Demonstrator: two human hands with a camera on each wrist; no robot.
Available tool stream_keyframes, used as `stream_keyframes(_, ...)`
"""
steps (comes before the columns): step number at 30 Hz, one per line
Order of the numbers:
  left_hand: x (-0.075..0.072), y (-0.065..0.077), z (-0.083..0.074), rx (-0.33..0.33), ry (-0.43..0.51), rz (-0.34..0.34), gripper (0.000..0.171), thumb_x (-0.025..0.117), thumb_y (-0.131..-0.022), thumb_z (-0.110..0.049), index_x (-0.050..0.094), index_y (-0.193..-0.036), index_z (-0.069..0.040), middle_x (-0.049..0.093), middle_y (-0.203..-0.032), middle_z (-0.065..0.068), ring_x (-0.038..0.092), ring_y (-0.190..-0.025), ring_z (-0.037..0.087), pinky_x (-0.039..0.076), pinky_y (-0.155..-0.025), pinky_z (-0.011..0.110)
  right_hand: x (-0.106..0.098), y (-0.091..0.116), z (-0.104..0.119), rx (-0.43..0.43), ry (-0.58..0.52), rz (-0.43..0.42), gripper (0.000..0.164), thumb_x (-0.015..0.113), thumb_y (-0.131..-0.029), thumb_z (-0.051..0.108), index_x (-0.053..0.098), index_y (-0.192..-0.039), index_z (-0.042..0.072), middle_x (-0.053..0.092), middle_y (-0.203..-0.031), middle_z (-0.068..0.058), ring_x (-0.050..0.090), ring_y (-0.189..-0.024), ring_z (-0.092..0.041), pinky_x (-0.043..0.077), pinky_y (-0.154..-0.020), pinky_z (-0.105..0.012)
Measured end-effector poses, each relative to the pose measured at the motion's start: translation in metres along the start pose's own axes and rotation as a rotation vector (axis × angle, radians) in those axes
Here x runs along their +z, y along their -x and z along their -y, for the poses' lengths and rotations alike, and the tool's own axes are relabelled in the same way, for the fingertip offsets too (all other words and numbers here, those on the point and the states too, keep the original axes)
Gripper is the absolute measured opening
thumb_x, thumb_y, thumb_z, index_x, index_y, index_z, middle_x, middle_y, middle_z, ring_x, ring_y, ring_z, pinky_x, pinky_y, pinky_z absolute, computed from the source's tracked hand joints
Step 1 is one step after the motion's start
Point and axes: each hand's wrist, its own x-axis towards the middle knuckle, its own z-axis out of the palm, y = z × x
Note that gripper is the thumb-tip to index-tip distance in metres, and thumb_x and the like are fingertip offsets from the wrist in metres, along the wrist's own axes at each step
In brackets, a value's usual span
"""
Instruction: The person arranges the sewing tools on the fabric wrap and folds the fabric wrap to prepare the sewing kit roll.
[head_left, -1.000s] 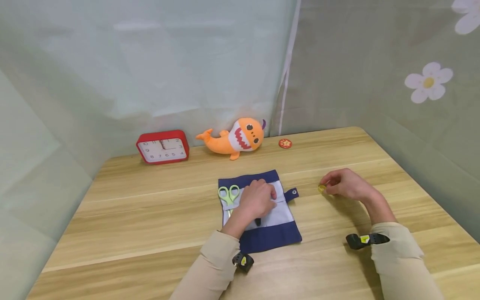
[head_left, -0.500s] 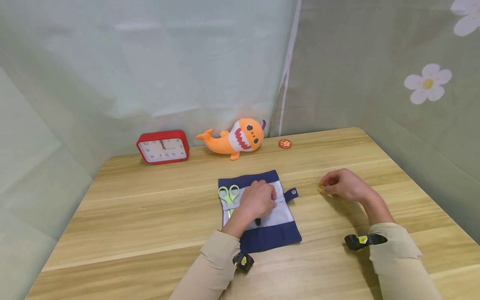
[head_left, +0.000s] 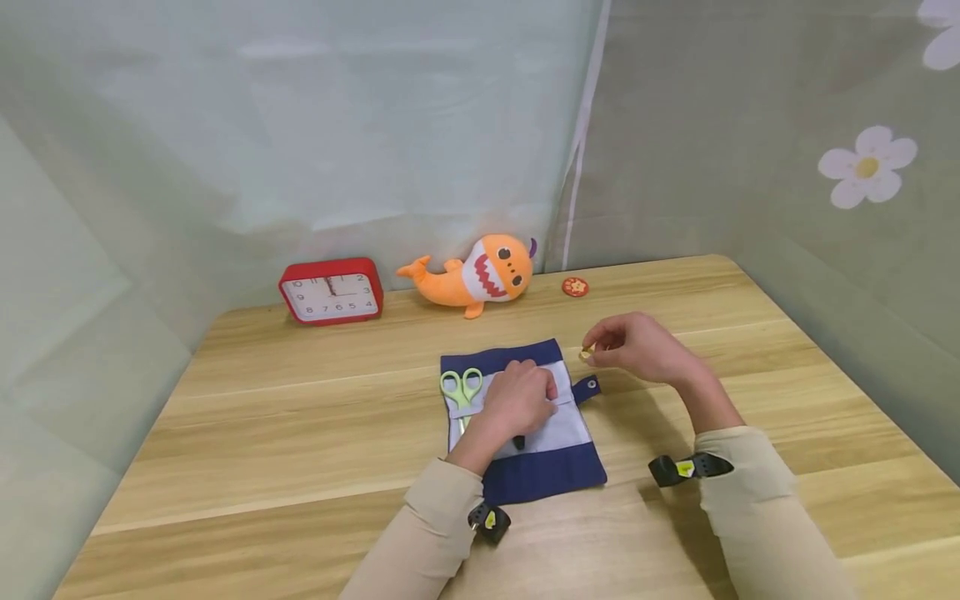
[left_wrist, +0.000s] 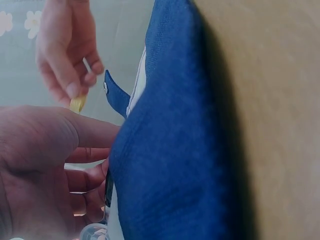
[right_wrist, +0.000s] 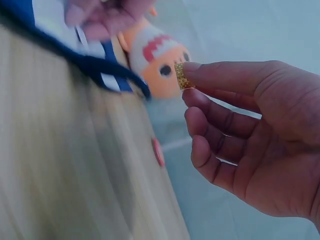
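A navy roll-up pouch (head_left: 542, 477) with a pale grey lining lies spread on the table. Green-handled scissors (head_left: 462, 387) sit in its pocket at the left. My left hand (head_left: 517, 398) is over the lining and pinches the edge of the pale pocket (right_wrist: 81, 37); its fingertips are partly hidden. The tip of a black item (head_left: 519, 442) shows beneath that hand. To the right of the pouch, my right hand (head_left: 637, 346) is raised above the table. Between thumb and index finger it pinches a small gold, dimpled ring thimble (right_wrist: 181, 76), its other fingers loosely curled.
Along the back of the table (head_left: 300, 417) stand a red clock (head_left: 332, 292) and an orange plush shark (head_left: 472, 273). A round red disc (head_left: 575, 287) lies right of the shark. The pouch's snap strap (head_left: 587, 389) sticks out towards my right hand.
My right hand has lifted the ring thimble and carried it left, from farther right on the table to close by the pouch's upper right corner. My left hand has stayed in place.
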Motion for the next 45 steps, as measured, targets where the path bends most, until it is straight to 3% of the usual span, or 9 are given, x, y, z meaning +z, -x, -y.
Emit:
stream_keyframes(6, -0.001, -0.001, -0.001, -0.013, -0.001, 0.023, 0.006, 0.076, -0.096, -0.026, 0.078, -0.099, -0.021, 0.065, -0.1, -0.001, 0.059, -0.104, 0.022, 0.052, -0.09, 0.039, 0.023, -0.013, 0.005, -0.034, 0.02, 0.09, 0.015, 0.078, -0.09, 0.006, 0.077, -0.105, 0.005, 0.073, -0.088, -0.003, 0.063, -0.081, -0.016, 0.051, -0.072, -0.031)
stream_keyframes(11, -0.001, -0.002, -0.004, -0.017, 0.007, 0.037, 0.005, 0.075, -0.097, -0.025, 0.077, -0.099, -0.021, 0.065, -0.101, -0.001, 0.058, -0.103, 0.022, 0.051, -0.091, 0.04, 0.033, -0.014, 0.004, -0.01, 0.024, 0.122, 0.012, 0.077, -0.09, 0.002, 0.076, -0.101, 0.005, 0.072, -0.088, -0.003, 0.062, -0.081, -0.016, 0.05, -0.071, -0.031)
stream_keyframes(29, -0.002, -0.002, -0.001, -0.033, 0.036, 0.043, 0.006, 0.075, -0.097, -0.024, 0.076, -0.093, -0.02, 0.063, -0.095, -0.002, 0.056, -0.101, 0.021, 0.049, -0.089, 0.036, 0.044, -0.016, 0.003, 0.015, 0.027, 0.175, 0.015, 0.076, -0.086, -0.004, 0.076, -0.096, 0.007, 0.07, -0.086, -0.003, 0.061, -0.082, -0.018, 0.051, -0.074, -0.032)
stream_keyframes(45, -0.002, -0.001, 0.002, -0.018, 0.049, 0.013, 0.011, 0.073, -0.098, -0.024, 0.074, -0.088, -0.02, 0.062, -0.091, -0.002, 0.056, -0.097, 0.02, 0.048, -0.084, 0.034, 0.043, -0.017, 0.001, 0.021, 0.027, 0.195, 0.009, 0.074, -0.092, 0.0, 0.077, -0.096, 0.007, 0.072, -0.088, -0.003, 0.061, -0.082, -0.017, 0.05, -0.076, -0.032)
